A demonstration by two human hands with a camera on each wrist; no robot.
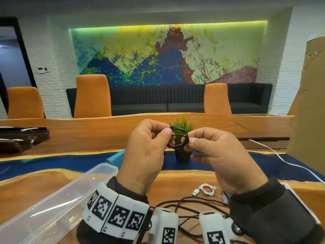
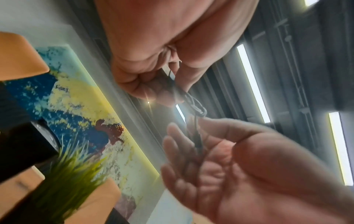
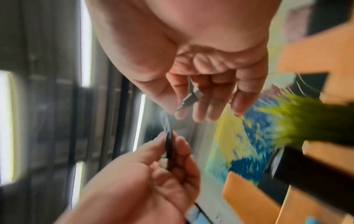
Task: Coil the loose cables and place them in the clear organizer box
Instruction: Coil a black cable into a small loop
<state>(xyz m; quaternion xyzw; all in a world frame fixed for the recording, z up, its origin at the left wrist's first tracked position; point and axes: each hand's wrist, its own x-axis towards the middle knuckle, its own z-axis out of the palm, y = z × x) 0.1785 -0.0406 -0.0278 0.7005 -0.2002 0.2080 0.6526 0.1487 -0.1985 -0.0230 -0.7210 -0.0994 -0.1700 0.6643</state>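
While I wind it, the black cable coil point(image 1: 178, 137) sits above the counter point(image 1: 175, 180), pinched by my left hand point(image 1: 146, 155) on one side and my right hand point(image 1: 219, 159) on the other. Nothing shows in the clear organizer box point(image 1: 52, 208) near left. Loose dark cables point(image 1: 184, 205) and a white cable point(image 1: 206, 189) wait below, partly hidden by my wrists.

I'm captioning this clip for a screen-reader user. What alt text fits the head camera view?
Two hands, the left hand and the right hand, pinch a small coiled black cable above a wooden table. A clear plastic box lies at the left; a coiled white cable and loose dark cables lie near the wrists.
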